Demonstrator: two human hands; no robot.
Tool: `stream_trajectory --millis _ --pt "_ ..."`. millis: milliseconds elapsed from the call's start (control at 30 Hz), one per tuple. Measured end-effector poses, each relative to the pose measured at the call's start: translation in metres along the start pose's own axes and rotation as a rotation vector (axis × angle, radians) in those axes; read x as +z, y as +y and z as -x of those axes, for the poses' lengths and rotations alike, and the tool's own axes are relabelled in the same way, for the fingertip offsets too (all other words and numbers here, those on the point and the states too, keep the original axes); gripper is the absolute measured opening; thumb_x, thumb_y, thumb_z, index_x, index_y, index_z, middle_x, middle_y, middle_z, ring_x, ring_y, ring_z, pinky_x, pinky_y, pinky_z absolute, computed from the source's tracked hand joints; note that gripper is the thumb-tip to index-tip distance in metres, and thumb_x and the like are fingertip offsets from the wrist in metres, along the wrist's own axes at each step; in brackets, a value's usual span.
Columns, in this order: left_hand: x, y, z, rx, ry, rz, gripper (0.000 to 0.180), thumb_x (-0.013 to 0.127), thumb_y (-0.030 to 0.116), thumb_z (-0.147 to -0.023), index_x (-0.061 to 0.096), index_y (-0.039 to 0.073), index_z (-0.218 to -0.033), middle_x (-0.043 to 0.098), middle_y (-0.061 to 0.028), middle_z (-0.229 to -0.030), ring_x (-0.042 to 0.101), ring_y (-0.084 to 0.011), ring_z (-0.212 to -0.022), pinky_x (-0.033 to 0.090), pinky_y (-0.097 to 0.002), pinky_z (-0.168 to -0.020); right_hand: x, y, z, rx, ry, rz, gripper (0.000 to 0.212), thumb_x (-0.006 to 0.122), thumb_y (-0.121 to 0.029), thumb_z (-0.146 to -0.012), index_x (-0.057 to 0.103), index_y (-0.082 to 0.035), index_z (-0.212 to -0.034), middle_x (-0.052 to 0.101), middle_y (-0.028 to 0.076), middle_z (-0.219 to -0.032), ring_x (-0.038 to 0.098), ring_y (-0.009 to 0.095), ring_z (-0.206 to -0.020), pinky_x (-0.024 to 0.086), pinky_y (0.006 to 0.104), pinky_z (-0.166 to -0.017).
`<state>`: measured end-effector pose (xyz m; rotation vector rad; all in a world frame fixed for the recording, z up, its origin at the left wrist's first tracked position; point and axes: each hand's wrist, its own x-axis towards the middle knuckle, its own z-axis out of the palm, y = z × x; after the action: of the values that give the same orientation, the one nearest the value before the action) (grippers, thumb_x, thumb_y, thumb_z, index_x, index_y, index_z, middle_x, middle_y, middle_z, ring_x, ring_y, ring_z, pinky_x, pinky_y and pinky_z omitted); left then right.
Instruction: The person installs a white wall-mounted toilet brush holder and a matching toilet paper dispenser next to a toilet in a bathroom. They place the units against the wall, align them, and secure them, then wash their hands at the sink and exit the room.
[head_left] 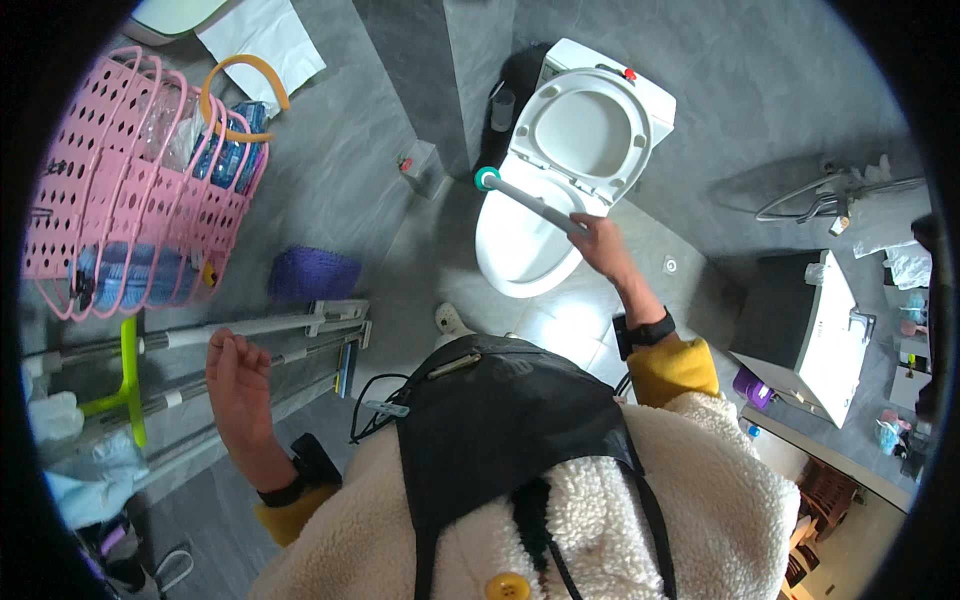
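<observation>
My right hand (603,248) is closed around a grey stick with a teal round end (540,207), held slantwise over the white toilet bowl (505,268). Its teal end reaches past the bowl's left rim; I cannot make out what kind of tool it is. The toilet seat (638,128) stands raised at the back. Off to the left, my left hand (238,385) is empty, its fingers loosely bent, in front of several long grey poles (225,328) along the wall.
Upper left hangs a pink basket (115,165) with bottles and cloths, near a purple mat (313,273). A green hook-shaped piece (130,385) is among the poles. A washbasin cabinet (790,310) and shower fittings (825,200) are at the right. A dark cup-like holder (502,108) stands beside the toilet.
</observation>
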<state>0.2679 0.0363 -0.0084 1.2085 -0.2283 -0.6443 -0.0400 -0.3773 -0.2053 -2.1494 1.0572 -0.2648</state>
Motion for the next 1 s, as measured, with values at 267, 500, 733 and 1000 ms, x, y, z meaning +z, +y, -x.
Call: stream_trajectory --millis 267,500,733,1000 --pt "-0.049 -0.003 -0.067 -0.09 0.124 0.053 0.009 0.057 0.015 -0.101 0.06 0.011 -0.109 0.058 0.0008 -0.094 0.053 -0.0093 -0.083 0.046 -0.0287 -0.079 -0.018 -0.075 -0.131 -0.004 0.216 0.211 0.032 0.07 -0.016 -0.079 0.074 -0.005 -0.109 0.07 0.025 -0.092 0.069 0.043 -0.088 0.055 0.0458 -0.084" --pt "-0.065 -0.01 -0.108 -0.124 0.2 -0.014 0.022 0.059 0.014 -0.1 0.061 0.011 -0.122 0.062 0.0002 -0.097 0.055 -0.0087 -0.083 0.047 -0.0276 -0.075 -0.018 -0.083 -0.257 -0.013 0.291 0.414 0.027 0.062 -0.015 -0.082 0.075 -0.01 -0.105 0.071 0.022 -0.097 0.068 0.04 -0.094 0.055 0.0471 -0.086" --pt "-0.05 -0.017 -0.089 -0.106 0.378 -0.082 0.024 0.06 0.015 -0.1 0.061 0.01 -0.123 0.062 0.0 -0.095 0.056 -0.0075 -0.082 0.047 -0.0251 -0.075 -0.01 -0.068 -0.361 0.01 0.123 0.672 0.025 0.061 -0.015 -0.087 0.072 -0.015 -0.109 0.072 0.015 -0.106 0.069 0.036 -0.102 0.055 0.0443 -0.088" --pt "-0.026 -0.028 -0.058 -0.132 0.524 -0.079 0.01 0.06 0.013 -0.099 0.063 0.01 -0.108 0.063 0.0012 -0.094 0.057 -0.0076 -0.08 0.047 -0.0246 -0.076 -0.004 -0.053 -0.415 -0.022 -0.074 0.844 0.026 0.063 -0.014 -0.087 0.071 -0.011 -0.112 0.072 0.013 -0.111 0.069 0.032 -0.105 0.055 0.0412 -0.09"
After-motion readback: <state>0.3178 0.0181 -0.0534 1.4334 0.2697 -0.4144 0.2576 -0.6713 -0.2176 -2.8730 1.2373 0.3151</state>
